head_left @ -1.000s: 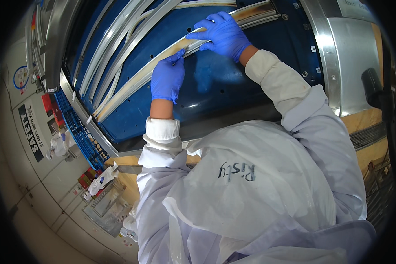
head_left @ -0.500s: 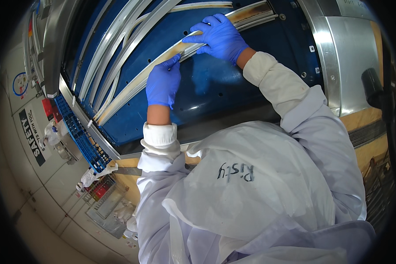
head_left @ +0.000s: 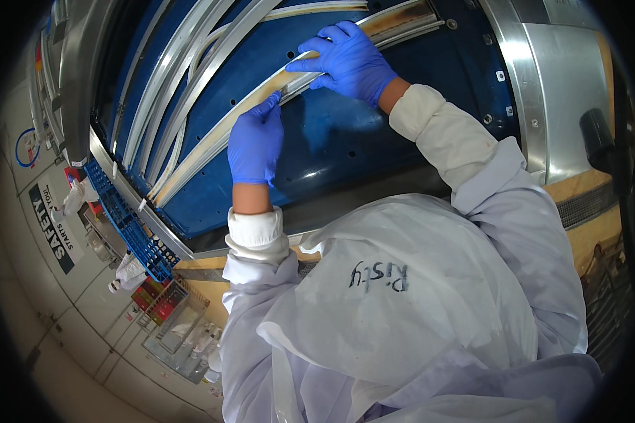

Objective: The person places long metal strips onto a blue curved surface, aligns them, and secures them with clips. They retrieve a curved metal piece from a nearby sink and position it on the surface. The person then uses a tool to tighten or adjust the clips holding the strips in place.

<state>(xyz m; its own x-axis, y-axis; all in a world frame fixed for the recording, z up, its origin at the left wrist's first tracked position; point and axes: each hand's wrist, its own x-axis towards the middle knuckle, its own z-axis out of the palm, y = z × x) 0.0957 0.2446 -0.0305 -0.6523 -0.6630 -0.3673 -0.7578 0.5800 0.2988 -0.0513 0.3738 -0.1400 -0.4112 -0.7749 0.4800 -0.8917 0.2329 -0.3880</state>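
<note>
**Gripping a curved strip on a blue panel**

Holding positions are as follows. The left hand (head_left: 255, 141), in a blue glove, pinches the long pale strip (head_left: 212, 144) between thumb and fingertips, the fingers narrow and closed on the strip's edge. The right hand (head_left: 349, 60), also gloved in blue, lies over the same strip further along, fingers curled across its upper face and thumb below, clasping it.

The strip is a slim, bowed length with a tan-stained face. Its long axis runs diagonally: from below and left of the left fingers, where its lower end points toward a blue rack (head_left: 130, 225), up between both hands, and on past the right fingers toward the upper right, where it ends near a metal rim (head_left: 522, 84). It lies against the blue panel (head_left: 331, 148), which sits directly beneath both sets of fingers.

Several similar pale strips (head_left: 169, 77) run roughly parallel, above and left of the left fingers. White sleeves (head_left: 444, 134) cover both forearms.
</note>
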